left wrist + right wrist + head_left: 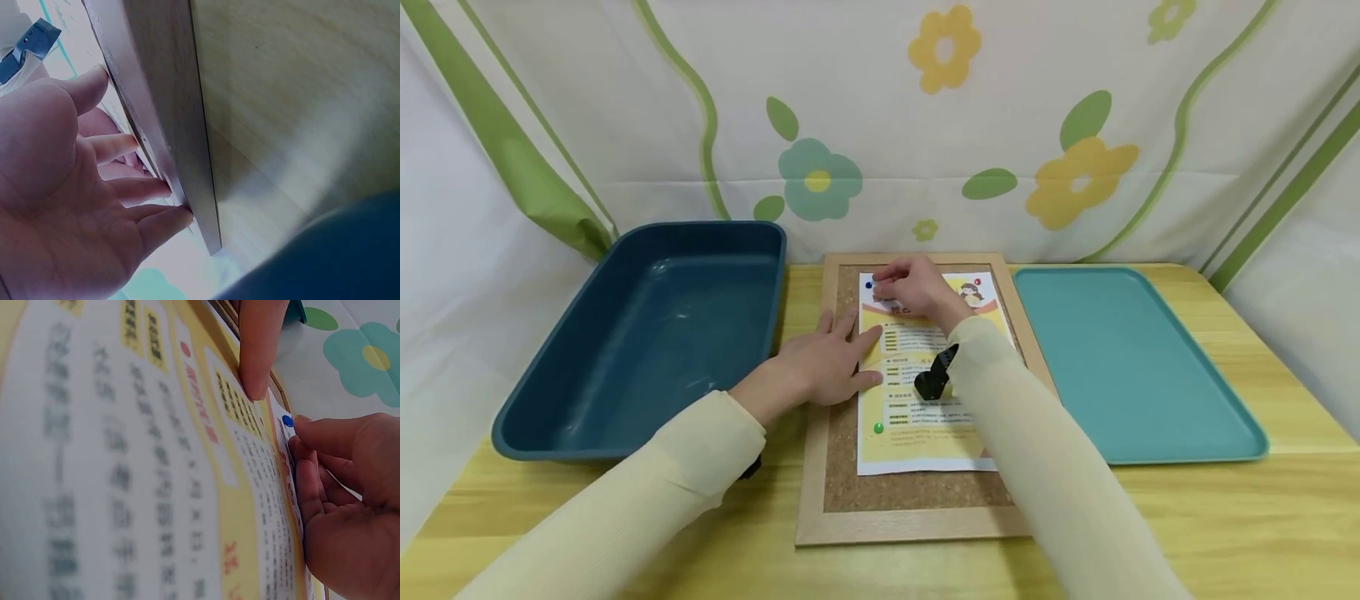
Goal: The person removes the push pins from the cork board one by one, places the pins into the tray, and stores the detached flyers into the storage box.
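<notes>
A printed paper sheet (pixel 880 454) lies on a framed corkboard (pixel 842 492). My left hand (pixel 827 362) rests on the board's left side, its fingers spread and fingertips on the sheet's left edge. My right hand (pixel 917 287) is over the sheet's top left part, fingers loosely bent. A blue pushpin (pixel 287 420) stands at that corner, right beside one right fingertip (pixel 302 423); whether they touch is hard to tell. A red pushpin (pixel 977 282) is at the top right, a green pushpin (pixel 878 428) at the lower left. The right forearm covers the sheet's lower right corner.
A deep dark blue basin (pixel 775 292) stands left of the board, close to the left forearm. On the right lies a flat teal tray (pixel 1135 367). Behind the wooden table (pixel 737 542) hangs a flowered curtain (pixel 895 108).
</notes>
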### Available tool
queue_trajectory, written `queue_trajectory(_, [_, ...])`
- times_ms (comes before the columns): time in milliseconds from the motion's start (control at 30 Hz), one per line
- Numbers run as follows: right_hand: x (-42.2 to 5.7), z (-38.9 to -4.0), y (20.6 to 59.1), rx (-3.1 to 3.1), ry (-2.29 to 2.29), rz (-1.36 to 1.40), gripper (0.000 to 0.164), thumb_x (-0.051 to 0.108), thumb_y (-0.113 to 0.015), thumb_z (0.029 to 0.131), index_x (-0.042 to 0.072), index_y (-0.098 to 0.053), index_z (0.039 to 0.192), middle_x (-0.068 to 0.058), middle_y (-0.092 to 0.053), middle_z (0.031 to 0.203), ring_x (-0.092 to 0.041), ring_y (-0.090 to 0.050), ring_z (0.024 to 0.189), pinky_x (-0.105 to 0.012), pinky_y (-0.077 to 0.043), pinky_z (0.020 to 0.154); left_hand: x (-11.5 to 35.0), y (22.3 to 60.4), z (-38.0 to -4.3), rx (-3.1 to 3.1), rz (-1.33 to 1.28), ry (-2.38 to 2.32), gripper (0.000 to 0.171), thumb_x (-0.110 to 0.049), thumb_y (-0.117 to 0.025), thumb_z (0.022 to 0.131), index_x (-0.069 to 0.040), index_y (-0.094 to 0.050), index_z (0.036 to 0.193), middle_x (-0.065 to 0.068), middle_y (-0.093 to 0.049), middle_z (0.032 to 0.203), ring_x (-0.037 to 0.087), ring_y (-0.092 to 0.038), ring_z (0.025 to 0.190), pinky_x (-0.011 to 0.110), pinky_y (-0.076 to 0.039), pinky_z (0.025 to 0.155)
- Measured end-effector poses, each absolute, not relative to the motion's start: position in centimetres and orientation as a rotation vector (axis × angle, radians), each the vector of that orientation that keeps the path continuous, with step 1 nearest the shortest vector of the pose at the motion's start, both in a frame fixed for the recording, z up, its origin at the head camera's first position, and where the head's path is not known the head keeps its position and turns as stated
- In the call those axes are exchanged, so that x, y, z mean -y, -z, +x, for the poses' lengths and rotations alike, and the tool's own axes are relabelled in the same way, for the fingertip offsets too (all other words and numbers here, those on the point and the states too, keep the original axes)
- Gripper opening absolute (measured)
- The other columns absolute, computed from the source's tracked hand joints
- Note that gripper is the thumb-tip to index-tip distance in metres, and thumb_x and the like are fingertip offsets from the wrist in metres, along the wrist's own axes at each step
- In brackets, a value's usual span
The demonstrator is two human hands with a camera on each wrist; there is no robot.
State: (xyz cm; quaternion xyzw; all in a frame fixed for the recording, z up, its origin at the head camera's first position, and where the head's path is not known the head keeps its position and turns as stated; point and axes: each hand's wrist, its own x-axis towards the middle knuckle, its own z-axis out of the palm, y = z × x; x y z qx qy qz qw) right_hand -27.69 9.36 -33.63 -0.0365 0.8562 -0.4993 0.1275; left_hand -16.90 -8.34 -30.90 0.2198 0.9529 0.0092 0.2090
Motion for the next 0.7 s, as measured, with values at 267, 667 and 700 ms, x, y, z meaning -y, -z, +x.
queue_trajectory(267, [-8.38,-27.64,33.65,-2.520,1.438,-0.081,0.021,0.018,-0.074,0.102,0.013,-0.080,0.121,-0.008,-0.075,0.126,-0.021,-0.066,0.113,-0.037,-0.048,0.102,8.80,30.88,-16.69,-2.659,0.603,0.012,0.076,-0.060,-0.043,0.110,-0.027,-0.017,0.173,0.015,0.000,0.181,0.050,-0.009,0.164,0.062,-0.037,0.123])
queue_trajectory(667, [-8.61,-27.90,33.22,-2.523,1.391,0.012,0.022,0.021,-0.075,0.101,0.016,-0.081,0.121,-0.006,-0.073,0.135,-0.023,-0.062,0.126,-0.042,-0.044,0.116,8.30,31.03,-16.88,-2.665,0.635,0.092,0.076,-0.062,-0.040,0.110,-0.028,-0.014,0.173,0.016,0.000,0.180,0.051,-0.013,0.163,0.059,-0.037,0.124])
queue_trajectory(700, [-8.56,-27.92,33.23,-2.530,1.389,0.017,0.022,0.021,-0.075,0.101,0.016,-0.081,0.121,-0.006,-0.073,0.135,-0.022,-0.062,0.126,-0.042,-0.044,0.116,8.28,31.02,-16.88,-2.665,0.637,0.091,0.076,-0.062,-0.040,0.110,-0.028,-0.014,0.173,0.016,-0.001,0.180,0.051,-0.014,0.163,0.059,-0.037,0.124])
